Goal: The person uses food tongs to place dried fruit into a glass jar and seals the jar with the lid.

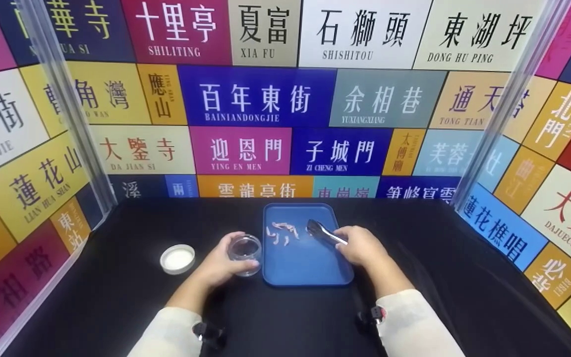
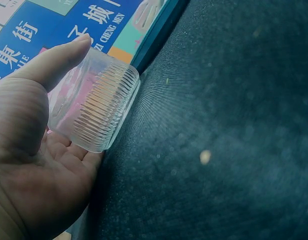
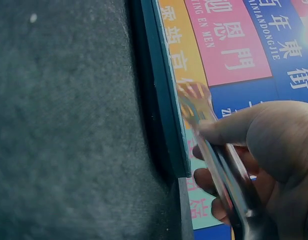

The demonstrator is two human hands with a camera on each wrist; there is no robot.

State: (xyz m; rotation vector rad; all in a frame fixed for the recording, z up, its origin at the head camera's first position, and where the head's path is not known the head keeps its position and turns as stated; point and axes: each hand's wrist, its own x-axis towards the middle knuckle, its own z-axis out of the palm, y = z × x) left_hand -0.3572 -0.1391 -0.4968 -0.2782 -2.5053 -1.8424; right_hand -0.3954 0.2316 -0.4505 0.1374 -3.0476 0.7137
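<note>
One clear ribbed glass jar (image 1: 245,249) stands on the black cloth surface (image 1: 117,297), left hand (image 1: 223,265) curled around it, just beside one blue rectangular tray (image 1: 305,267) holding several pale shrimp (image 1: 280,233). Right hand (image 1: 362,245) pinches metal tongs (image 1: 325,232) over the tray. One white round lid (image 1: 177,259) lies left.

The tray (image 1: 305,263) is plain blue, and the scraps (image 1: 281,232) on it are pale pink-white. At its nine o'clock, the jar (image 1: 245,248) is clear glass — ribbed with fine vertical ridges near its base (plainest in the left wrist view). Further toward nine o'clock the lid (image 1: 178,258) is white. The tongs (image 1: 324,232) are silver with dark tips. The tablecloth (image 1: 117,297) is black; both sleeves (image 1: 417,322) are cream — unpatterned.
</note>
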